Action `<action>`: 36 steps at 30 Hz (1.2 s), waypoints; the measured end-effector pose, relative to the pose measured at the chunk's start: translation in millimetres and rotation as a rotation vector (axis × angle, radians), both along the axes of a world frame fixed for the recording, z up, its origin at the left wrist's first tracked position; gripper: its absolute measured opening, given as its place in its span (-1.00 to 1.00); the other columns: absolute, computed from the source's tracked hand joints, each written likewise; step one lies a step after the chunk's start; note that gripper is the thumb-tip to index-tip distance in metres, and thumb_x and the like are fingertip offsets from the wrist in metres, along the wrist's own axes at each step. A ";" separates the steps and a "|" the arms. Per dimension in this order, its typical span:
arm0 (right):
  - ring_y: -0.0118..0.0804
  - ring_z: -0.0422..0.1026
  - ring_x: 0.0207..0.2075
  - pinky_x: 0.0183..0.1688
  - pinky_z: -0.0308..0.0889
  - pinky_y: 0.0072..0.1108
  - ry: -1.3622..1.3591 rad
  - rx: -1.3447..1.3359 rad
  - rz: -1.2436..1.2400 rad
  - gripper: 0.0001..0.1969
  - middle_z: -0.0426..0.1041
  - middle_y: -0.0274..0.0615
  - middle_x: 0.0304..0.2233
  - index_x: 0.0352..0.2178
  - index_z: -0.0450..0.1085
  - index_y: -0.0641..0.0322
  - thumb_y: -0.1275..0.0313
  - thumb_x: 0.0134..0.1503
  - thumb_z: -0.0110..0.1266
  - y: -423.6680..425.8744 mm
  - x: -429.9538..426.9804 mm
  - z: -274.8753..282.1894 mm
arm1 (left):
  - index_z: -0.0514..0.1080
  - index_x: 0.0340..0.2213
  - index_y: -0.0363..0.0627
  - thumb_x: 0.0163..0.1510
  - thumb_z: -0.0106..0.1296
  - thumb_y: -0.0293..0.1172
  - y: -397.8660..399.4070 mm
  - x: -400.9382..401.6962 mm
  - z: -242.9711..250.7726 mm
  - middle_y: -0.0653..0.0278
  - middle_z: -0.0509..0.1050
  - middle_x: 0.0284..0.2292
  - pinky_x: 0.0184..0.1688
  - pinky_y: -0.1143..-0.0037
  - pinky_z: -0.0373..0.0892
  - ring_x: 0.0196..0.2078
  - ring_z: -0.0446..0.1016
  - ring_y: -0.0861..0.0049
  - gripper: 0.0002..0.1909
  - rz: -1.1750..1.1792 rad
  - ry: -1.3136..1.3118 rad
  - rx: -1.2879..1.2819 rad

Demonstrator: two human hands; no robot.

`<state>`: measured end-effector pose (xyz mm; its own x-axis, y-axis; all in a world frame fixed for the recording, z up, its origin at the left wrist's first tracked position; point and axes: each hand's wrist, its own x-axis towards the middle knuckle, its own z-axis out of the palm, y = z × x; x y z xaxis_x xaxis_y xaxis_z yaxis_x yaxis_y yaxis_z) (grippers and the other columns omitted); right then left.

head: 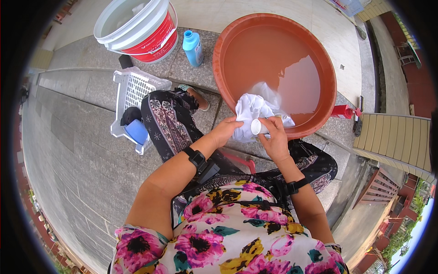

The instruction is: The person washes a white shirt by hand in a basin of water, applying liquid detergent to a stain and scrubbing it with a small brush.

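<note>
Over the near rim of a large reddish-brown plastic basin (222,73) hangs a wet white cloth (251,107). Part of it trails in the water the basin holds. My left hand (224,132) grips the cloth's left edge between thumb and fingers. In my right hand (276,138) is a small white plastic cap (256,127), its round opening turned toward me, held against the cloth. Whether the cap contains anything, I cannot tell. A light-blue plastic bottle (193,49) stands uncapped on the stone paving, left of the basin.
At the upper left stands a white bucket (150,44) with a red label and something white inside. Below it, a white plastic basket (137,82) holds a blue item (137,132) and a dark one. A red bottle (341,111) and a brush (358,126) are right of the basin.
</note>
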<state>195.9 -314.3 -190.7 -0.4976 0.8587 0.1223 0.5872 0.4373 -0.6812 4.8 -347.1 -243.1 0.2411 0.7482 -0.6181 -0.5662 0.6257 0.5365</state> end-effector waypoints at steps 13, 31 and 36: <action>-0.13 0.36 -0.32 -0.29 0.32 -0.45 -0.041 0.014 0.013 -0.57 0.25 -0.13 -0.31 -0.20 0.38 0.16 0.59 -0.22 0.15 -1.1 -7.8 12.3 | 0.28 -0.06 -0.31 0.06 -0.16 -0.50 -0.4 0.9 -1.1 0.16 0.42 -0.16 -0.08 0.49 0.33 -0.14 0.43 0.43 -0.63 -0.004 0.002 0.008; -0.13 0.35 -0.32 -0.28 0.31 -0.45 -0.042 0.025 0.006 -0.55 0.24 -0.13 -0.31 -0.20 0.38 0.16 0.62 -0.24 0.13 -1.2 -3.6 11.0 | 0.27 -0.06 -0.31 0.07 -0.14 -0.49 -0.9 1.3 -8.0 0.16 0.43 -0.18 -0.09 0.48 0.34 -0.16 0.44 0.44 -0.62 -0.002 -0.011 0.004; -0.13 0.35 -0.33 -0.30 0.31 -0.45 -0.056 0.035 0.029 -0.56 0.25 -0.13 -0.32 -0.20 0.38 0.17 0.62 -0.24 0.13 -0.3 -6.4 13.5 | 0.28 -0.06 -0.30 0.07 -0.14 -0.49 -0.8 0.5 -8.2 0.17 0.43 -0.17 -0.09 0.49 0.34 -0.16 0.44 0.44 -0.63 -0.010 -0.015 0.013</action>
<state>189.5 -314.6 -177.2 -0.5289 0.8398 0.1229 0.6110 0.4772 -0.6316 5.3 -347.9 -251.3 0.2575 0.7539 -0.6044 -0.5679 0.6241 0.5366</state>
